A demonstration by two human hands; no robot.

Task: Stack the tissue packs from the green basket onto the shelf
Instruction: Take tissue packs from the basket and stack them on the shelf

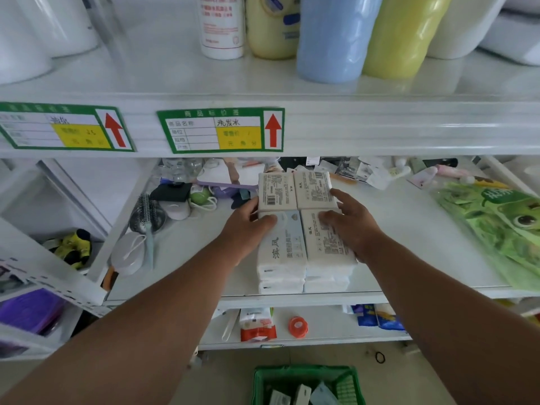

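White tissue packs stand stacked in a two-by-two block on the middle white shelf. My left hand lies flat on the block's left side, thumb on the front-left pack. My right hand rests on the right side, fingers spread over the front-right pack and touching the back-right pack. Neither hand wraps a pack. The green basket sits on the floor below, with several packs inside.
A hairbrush, clutter and a white round case crowd the shelf's left. A green frog-print bag lies at right. Bottles stand on the upper shelf. A red-white pack and an orange tape roll sit below.
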